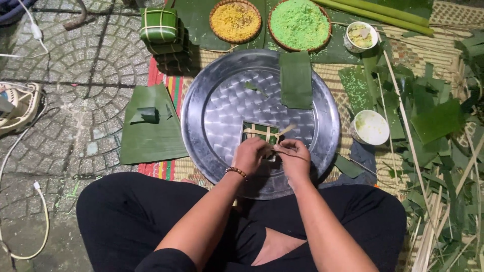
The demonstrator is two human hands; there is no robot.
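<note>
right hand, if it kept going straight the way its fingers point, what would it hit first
The right hand points up and leftward in the picture, at the leaf-wrapped square parcel it is already tying with the left hand. Past that lies the bare metal tray. Depth is hard to judge from above.

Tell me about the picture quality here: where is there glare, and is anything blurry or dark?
Head view: the round metal tray throws back patchy glare from light overhead; the left hand and right hand on the leaf-wrapped bundle look slightly soft; the black trousers lose all detail; the green rice basket is bright and oversaturated; corners darken.
</note>
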